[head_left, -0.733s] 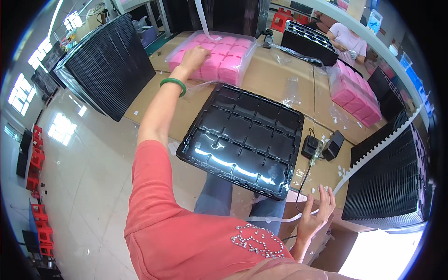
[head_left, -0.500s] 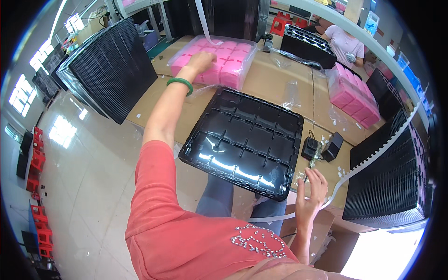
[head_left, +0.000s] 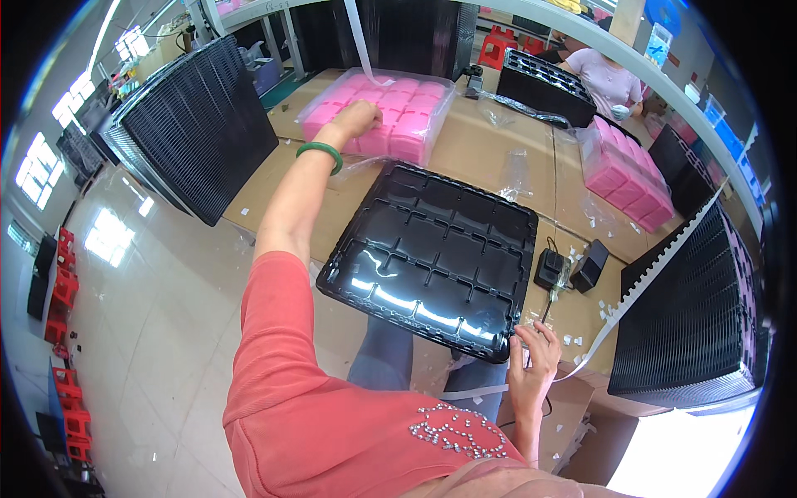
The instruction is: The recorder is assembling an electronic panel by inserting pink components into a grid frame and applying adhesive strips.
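Observation:
A black plastic tray (head_left: 432,257) with a grid of shallow square compartments lies in front of me, its near edge jutting past the table over my lap. Beyond it stands a clear plastic bag (head_left: 444,112) packed with rows of soft-looking pink blocks (head_left: 407,123). My left hand (head_left: 357,120) reaches into these, fingers curled down on one pink block; the fingertips are partly hidden. At the tray's near right corner is my right hand (head_left: 535,361), its fingers loosely apart beside the rim and nothing visible held in them.
Stacks of black trays (head_left: 199,124) rise at left and right (head_left: 685,315). A small black device (head_left: 589,266) and a black adapter (head_left: 550,270) sit right of the tray. Another pink pack (head_left: 627,178) lies farther right. A white notched strip (head_left: 656,278) hangs across the right; a co-worker (head_left: 602,79) sits beyond.
My right hand has moved left and slightly nearer to me, from beside the adapter to the tray's corner. My left hand has stayed on the pink blocks.

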Motion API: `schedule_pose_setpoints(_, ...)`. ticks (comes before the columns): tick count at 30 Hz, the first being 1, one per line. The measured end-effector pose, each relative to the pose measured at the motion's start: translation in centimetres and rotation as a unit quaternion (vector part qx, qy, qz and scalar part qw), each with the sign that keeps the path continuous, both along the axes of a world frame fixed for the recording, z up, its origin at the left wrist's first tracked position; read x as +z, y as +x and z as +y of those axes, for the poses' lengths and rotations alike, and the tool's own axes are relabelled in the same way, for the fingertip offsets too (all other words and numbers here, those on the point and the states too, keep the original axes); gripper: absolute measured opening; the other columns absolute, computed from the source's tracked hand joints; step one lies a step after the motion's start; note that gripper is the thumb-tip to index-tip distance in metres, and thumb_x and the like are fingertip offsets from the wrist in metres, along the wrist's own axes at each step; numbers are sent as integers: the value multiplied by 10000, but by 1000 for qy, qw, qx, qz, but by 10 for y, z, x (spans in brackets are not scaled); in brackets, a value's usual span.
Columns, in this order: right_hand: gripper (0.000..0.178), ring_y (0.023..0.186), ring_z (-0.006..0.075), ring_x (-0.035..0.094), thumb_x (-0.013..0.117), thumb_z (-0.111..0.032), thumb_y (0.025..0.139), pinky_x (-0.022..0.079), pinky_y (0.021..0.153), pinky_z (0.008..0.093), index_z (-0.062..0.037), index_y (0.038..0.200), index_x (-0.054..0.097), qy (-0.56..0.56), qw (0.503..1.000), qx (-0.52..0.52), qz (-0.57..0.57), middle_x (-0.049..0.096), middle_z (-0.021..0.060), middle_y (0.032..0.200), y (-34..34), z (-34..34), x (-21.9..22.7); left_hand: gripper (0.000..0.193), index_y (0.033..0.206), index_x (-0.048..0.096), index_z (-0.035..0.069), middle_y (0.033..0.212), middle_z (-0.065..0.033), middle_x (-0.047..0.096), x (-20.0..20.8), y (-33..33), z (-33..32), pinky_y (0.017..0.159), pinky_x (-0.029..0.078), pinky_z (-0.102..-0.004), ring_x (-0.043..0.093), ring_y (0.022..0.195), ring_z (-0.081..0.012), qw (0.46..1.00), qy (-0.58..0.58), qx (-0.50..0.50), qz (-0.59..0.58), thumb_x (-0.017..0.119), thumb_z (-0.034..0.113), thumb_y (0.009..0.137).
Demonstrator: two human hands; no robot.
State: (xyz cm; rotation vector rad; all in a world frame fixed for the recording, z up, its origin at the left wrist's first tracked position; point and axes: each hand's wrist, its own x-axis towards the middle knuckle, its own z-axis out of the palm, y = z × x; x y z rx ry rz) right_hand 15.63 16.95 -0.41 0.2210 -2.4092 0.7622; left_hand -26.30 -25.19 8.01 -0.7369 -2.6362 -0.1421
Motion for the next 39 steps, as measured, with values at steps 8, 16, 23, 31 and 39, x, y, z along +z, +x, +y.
schedule_pose_setpoints(8, 142, 1143, 301, 597, 708, -103, 874, 444, 999, 415, -65, 1007, 737, -28, 998, 44, -34, 704, 107, 1075, -23, 2, 9, 149, 1058, 628, 100, 950, -178, 703, 22, -9, 25, 764, 521, -524, 676, 864, -390, 971, 152, 112, 146, 560, 184, 956)
schedule_pose_setpoints(16, 593, 1205, 379, 540, 726, -259, 868, 428, 1028, 440, -9, 1368, 528, -18, 977, 142, 161, 592, 228, 1295, -172, -53, 133, 122, 1007, 626, 148, 933, -38, 686, 143, 62, 99, 576, 557, -380, 678, 707, -316, 888, 129, -134, 421, 579, 257, 979)
schedule_pose_setpoints(23, 390, 973, 369, 676, 655, -357, 891, 532, 854, 436, -134, 1211, 673, 5, 980, 55, 189, 706, 194, 1043, -278, -86, 193, 158, 927, 619, 102, 838, -103, 634, 187, 170, 148, 592, 518, -447, 659, 719, -344, 908, 82, -217, 348, 630, 260, 929)
schedule_pose_setpoints(31, 220, 828, 342, 689, 583, -264, 955, 536, 703, 435, -176, 1122, 695, 144, 947, -51, 282, 715, 134, 894, -272, -37, 201, 442, 1062, 566, 38, 934, -151, 624, 168, 221, 186, 708, 522, -454, 649, 882, -353, 951, 87, -41, 293, 739, 324, 773)
schedule_pose_setpoints(39, 303, 1127, 337, 603, 673, -92, 865, 462, 960, 417, -72, 1167, 681, 170, 943, 75, 276, 677, 147, 1162, -159, 18, 151, 145, 1019, 643, 100, 967, -85, 684, 84, 212, 154, 695, 550, -404, 674, 847, -298, 946, 58, -21, 319, 636, 141, 880)
